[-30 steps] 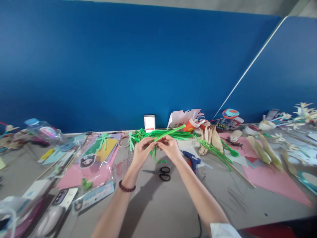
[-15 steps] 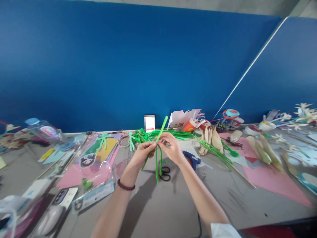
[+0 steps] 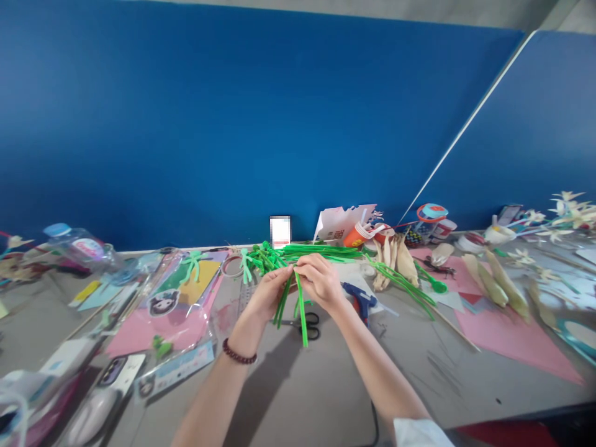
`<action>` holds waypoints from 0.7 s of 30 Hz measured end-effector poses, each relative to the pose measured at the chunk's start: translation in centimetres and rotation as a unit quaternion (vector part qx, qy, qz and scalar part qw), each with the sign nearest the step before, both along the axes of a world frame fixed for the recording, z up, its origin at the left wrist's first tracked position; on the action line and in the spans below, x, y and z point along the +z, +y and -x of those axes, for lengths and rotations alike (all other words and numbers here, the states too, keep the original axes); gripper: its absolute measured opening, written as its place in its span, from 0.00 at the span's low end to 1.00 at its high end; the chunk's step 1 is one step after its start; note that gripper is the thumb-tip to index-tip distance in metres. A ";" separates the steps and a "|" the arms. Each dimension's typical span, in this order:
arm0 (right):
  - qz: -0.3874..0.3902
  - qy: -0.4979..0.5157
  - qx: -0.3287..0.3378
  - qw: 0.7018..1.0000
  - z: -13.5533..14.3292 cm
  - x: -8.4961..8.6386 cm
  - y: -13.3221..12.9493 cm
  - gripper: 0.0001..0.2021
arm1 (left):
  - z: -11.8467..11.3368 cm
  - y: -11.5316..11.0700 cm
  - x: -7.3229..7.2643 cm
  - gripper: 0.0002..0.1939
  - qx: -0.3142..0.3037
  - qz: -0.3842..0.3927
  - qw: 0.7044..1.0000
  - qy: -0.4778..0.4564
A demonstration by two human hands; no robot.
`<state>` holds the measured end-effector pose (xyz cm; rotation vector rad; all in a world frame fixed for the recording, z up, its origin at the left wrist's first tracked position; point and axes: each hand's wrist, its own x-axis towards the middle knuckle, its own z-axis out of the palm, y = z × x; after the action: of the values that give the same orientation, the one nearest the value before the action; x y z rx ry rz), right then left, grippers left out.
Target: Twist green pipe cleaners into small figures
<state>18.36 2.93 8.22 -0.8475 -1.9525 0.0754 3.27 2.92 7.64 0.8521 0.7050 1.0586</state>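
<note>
Both my hands meet above the grey table, pinching a small bunch of green pipe cleaners [image 3: 300, 307] at its top. My left hand [image 3: 270, 292], with a dark bead bracelet on the wrist, grips the bunch from the left. My right hand [image 3: 319, 280] grips it from the right. The green strands hang down and slightly toward me, over black scissors [image 3: 308, 325] lying on the table. A heap of more green pipe cleaners [image 3: 302, 252] lies just beyond my hands.
A blue glue gun [image 3: 361, 299] lies right of my hands. Dried corn husks [image 3: 395, 257], pink paper [image 3: 507, 329] and husk flowers [image 3: 565, 214] fill the right side. Packaged craft sheets [image 3: 179, 298] and a plastic bottle [image 3: 81, 245] lie left. A blue partition [image 3: 261, 124] backs the table.
The long strand that stuck up and to the right has been swung down; all strands now hang below my hands. Both hands stayed together in about the same place.
</note>
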 end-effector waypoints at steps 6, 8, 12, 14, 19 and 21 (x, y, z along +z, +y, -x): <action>-0.020 -0.027 -0.028 0.999 0.3 -0.7 0.1 0.10 | 0.1 0.4 -0.5 0.11 0.036 0.011 0.999 -0.020; -0.015 -0.025 -0.018 0.999 0.4 -0.7 0.2 0.12 | 0.3 0.6 -0.7 0.11 0.048 0.015 0.998 -0.022; 0.054 0.061 0.040 0.996 0.7 -0.3 0.2 0.13 | 0.6 0.9 -0.7 0.11 0.073 0.006 0.997 -0.019; 0.115 0.124 0.065 0.983 0.8 0.1 0.2 0.10 | 0.6 0.9 -0.6 0.12 0.082 0.002 0.997 -0.007; 0.215 0.203 0.068 0.953 0.8 0.3 0.5 0.07 | 0.2 0.7 -0.2 0.13 0.097 -0.003 0.995 0.011; 0.232 0.210 0.070 0.947 0.8 0.1 0.6 0.07 | 0.1 0.6 -0.2 0.13 0.093 0.001 0.996 0.007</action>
<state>17.52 3.52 8.28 -0.8994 -1.6008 0.7645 3.20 3.54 7.46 0.8041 0.8083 1.2184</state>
